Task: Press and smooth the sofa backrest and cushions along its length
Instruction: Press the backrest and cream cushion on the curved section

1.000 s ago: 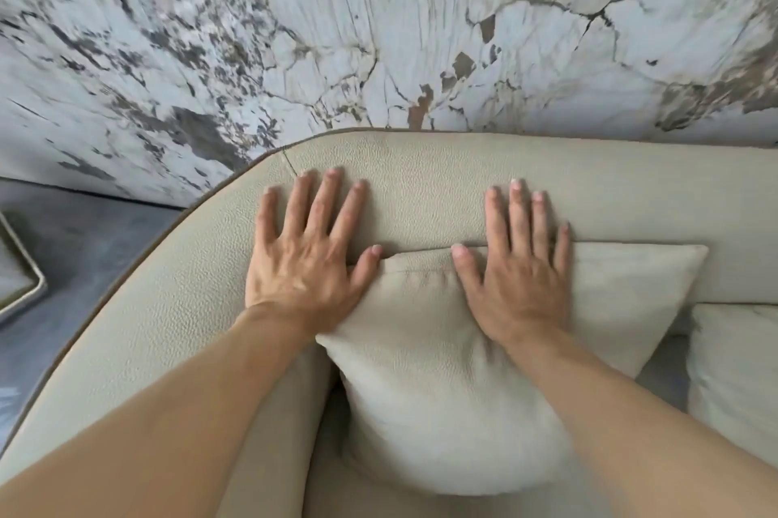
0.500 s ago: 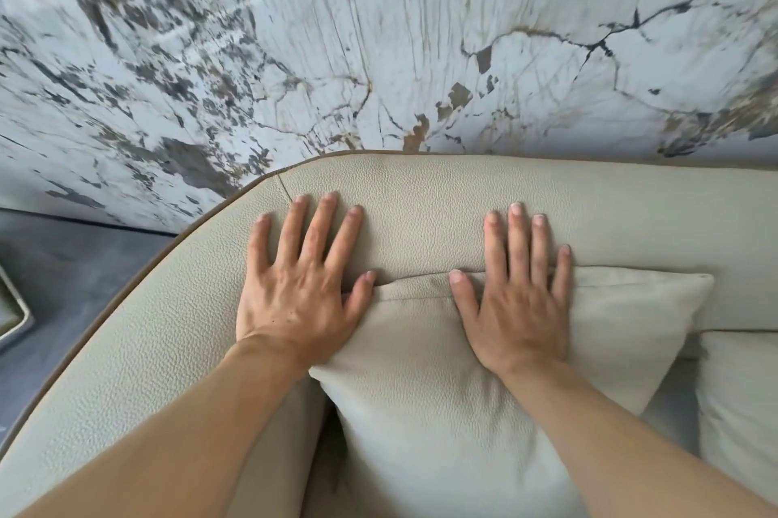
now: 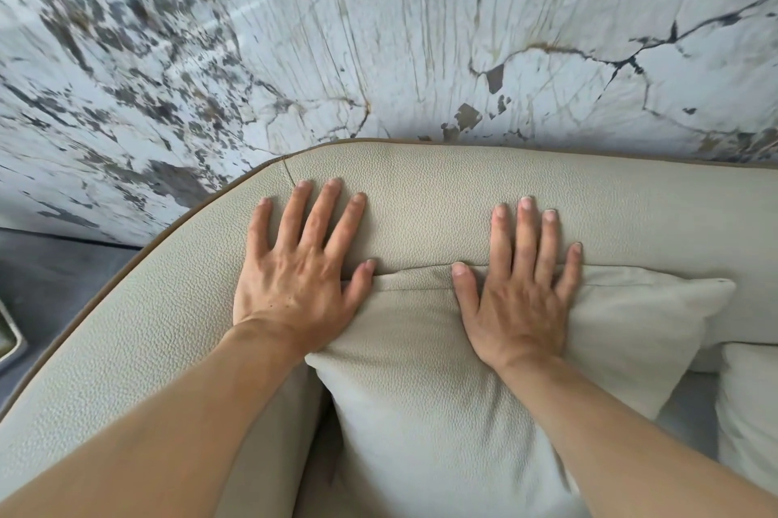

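Note:
A beige grained sofa backrest [image 3: 442,197] curves from the lower left across to the right, edged with brown piping. A matching loose cushion [image 3: 429,412] leans against it. My left hand [image 3: 301,269] lies flat on the backrest at its curved corner, fingers spread, thumb touching the cushion's top edge. My right hand [image 3: 520,290] lies flat with its palm on the cushion's upper part and its fingertips reaching onto the backrest. Both hands hold nothing.
A white marble wall [image 3: 379,33] with dark veins rises right behind the sofa. A second beige cushion [image 3: 749,412] sits at the right edge. Grey floor [image 3: 54,269] shows at the left, with part of a framed object [image 3: 10,341] at the left edge.
Both hands stay flat in nearly the same places on backrest and cushion. The view has tilted up a little, so sofa and hands sit lower in the frame.

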Demonstrator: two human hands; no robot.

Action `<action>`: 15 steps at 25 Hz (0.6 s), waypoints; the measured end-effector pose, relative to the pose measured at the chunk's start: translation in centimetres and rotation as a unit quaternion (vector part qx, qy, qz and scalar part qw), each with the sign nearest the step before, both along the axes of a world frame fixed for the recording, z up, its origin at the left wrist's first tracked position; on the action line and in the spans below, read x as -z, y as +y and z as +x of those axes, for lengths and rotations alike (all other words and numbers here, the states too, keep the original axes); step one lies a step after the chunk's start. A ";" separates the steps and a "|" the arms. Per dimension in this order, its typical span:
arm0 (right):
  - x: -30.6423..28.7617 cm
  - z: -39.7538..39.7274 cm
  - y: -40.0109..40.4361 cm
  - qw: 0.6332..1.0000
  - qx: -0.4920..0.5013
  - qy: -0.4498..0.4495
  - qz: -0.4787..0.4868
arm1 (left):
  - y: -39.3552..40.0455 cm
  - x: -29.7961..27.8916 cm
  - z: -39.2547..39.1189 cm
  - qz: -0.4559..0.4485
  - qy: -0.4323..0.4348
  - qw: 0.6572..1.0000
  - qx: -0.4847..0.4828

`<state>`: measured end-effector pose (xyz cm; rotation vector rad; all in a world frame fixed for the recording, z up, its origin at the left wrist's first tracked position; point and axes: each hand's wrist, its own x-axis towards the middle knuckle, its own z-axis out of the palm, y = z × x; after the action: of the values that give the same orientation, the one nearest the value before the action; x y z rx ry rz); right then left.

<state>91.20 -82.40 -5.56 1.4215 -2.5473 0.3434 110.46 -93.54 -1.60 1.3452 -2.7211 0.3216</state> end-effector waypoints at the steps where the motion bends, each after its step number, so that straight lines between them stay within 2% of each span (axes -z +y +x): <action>1: 0.1 -0.2 -0.5 1.000 0.003 0.000 -0.002 | -0.6 0.1 -0.2 -0.002 0.000 1.000 0.002; 15: 1.5 -1.6 -4.8 0.998 0.025 0.000 -0.059 | -5.0 0.3 -2.2 0.000 0.003 1.000 0.018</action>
<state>89.56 -87.23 -7.05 1.3131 -2.5130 0.4767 108.21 -98.56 -1.88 1.2941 -2.7363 0.3147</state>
